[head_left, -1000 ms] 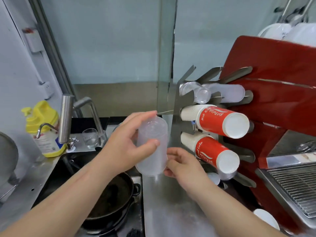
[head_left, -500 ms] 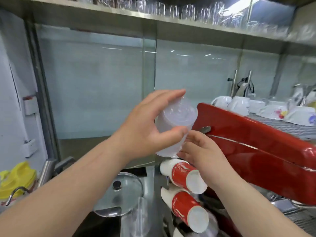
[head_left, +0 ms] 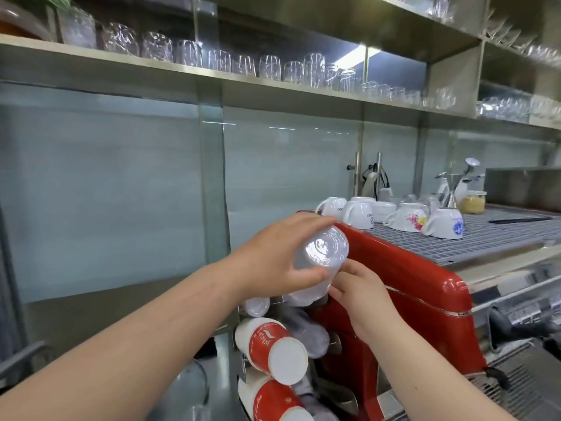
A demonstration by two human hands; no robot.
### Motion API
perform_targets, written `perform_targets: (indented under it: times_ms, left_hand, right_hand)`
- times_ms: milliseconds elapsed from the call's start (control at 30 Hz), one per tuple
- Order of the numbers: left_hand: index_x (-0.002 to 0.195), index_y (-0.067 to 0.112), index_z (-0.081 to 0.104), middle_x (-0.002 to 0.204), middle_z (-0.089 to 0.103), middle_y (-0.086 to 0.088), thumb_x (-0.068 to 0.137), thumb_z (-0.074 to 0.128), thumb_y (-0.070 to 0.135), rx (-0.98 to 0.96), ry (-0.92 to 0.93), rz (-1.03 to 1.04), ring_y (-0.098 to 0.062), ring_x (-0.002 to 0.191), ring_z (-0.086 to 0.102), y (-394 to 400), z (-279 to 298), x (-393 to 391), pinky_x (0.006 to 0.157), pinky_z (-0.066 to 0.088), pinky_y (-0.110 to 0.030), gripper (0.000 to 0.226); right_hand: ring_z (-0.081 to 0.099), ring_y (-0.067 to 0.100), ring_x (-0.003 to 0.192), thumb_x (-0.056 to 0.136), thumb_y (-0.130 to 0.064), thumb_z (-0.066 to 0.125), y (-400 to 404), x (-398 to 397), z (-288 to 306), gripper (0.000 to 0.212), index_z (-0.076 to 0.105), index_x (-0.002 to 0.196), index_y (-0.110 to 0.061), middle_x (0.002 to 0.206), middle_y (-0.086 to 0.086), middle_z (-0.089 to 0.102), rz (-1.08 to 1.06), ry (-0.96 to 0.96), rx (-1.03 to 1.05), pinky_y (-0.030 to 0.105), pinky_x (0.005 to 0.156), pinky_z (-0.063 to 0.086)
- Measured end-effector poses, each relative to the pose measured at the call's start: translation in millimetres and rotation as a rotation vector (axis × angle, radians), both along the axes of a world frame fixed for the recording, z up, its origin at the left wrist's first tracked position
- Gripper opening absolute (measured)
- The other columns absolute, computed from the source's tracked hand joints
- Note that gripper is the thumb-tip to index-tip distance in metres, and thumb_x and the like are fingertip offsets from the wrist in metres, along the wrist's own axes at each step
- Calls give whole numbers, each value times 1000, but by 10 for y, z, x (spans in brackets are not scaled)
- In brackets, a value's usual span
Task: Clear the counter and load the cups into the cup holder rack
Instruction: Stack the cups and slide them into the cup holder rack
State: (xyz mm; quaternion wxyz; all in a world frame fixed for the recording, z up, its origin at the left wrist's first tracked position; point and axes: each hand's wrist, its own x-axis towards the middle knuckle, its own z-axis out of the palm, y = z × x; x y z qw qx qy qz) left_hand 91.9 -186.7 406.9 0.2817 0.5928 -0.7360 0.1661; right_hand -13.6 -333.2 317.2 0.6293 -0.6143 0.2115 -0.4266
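L hand (head_left: 279, 256) grip wraps clear plastic cup (head_left: 318, 262); R hand (head_left: 361, 290) grip pinches its rim.

Paper cups (head_left: 271, 350) lie below the plastic cup (head_left: 318, 262), left of espresso machine (head_left: 425, 287).

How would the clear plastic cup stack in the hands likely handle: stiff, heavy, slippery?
The clear plastic cup stack looks thin-walled, so probably light and squeezable. Its smooth taper may slip, hence the left hand wrapping it and the right hand steadying its lower end.
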Motion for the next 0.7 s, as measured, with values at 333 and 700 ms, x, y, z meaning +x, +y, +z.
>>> perform_targets:
  times_ms: [333,700]
  left_hand:
    - [145,32,32,145,39,13,83,68,31,178,-7,97,-2,130,37,-420,-276,339,106,27,-15,72]
    - [144,23,39,142,43,9,82,71,27,182,43,99,4,125,37,-675,-644,532,100,17,2,70]
  right_hand:
    - [68,22,104,78,7,54,-349,329,-333,40,71,100,-21,106,3,74,-52,59,62,48,97,52]
    - [60,10,109,77,-12,56,-337,534,-686,47,58,112,-43,127,-7,57,-144,201,-139,37,94,53]
